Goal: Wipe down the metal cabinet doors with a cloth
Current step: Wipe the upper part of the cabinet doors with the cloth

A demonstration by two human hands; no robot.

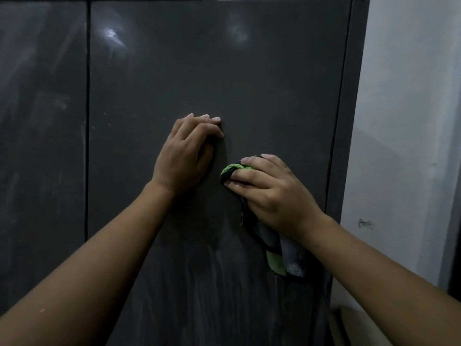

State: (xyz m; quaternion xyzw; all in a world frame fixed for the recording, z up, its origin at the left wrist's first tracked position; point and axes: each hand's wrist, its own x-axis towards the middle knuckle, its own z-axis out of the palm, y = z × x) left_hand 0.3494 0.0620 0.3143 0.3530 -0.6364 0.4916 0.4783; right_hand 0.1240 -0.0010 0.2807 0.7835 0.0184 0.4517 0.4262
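Observation:
A dark grey metal cabinet fills the view, with its right door (212, 71) in front of me and its left door (42, 121) beyond a vertical seam. My left hand (185, 152) rests flat against the right door near its middle, fingers spread, holding nothing. My right hand (272, 191) presses a green, grey and black cloth (287, 258) against the same door, just right of and below the left hand. A bunched green end of the cloth sticks out past my fingers, and the rest hangs under my wrist.
Pale dusty streaks show on the lower part of the right door and across the left door. A white wall (409, 121) stands right of the cabinet's side edge. A light-coloured object (354, 325) sits low at the bottom right.

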